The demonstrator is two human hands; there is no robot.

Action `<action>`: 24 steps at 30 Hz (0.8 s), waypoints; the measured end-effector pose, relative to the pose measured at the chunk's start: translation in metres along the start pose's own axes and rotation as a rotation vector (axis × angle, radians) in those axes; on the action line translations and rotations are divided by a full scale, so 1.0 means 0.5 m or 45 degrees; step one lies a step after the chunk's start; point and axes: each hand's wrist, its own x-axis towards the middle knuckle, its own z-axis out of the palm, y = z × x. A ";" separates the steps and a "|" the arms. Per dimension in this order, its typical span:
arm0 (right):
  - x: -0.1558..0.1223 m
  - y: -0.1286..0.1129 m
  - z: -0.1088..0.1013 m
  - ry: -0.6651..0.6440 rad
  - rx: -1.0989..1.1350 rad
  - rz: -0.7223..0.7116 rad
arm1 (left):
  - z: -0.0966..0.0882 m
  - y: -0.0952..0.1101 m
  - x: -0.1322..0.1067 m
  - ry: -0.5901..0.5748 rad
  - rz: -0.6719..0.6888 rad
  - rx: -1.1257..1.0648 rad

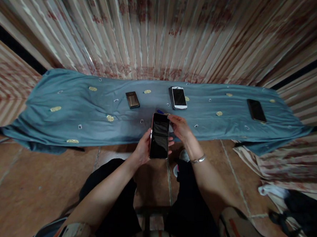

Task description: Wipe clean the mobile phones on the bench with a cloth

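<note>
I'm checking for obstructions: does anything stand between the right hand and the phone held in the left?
Nothing visible does: the right hand has its fingertips at the upper right corner of the phone. A small blue thing shows just past the phone's top edge; its identity is unclear.

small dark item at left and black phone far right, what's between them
In the head view, a white-framed phone lies between the small dark item and the black phone, a dark edge at its left and blue cloth around.
</note>
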 end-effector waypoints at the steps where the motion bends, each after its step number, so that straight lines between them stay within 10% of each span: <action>1: 0.000 -0.001 0.000 0.003 0.015 0.001 | 0.003 -0.001 0.000 0.023 0.004 0.013; 24: -0.050 -0.052 0.007 -0.055 -0.161 -0.246 | 0.013 0.028 0.012 0.297 0.190 -0.048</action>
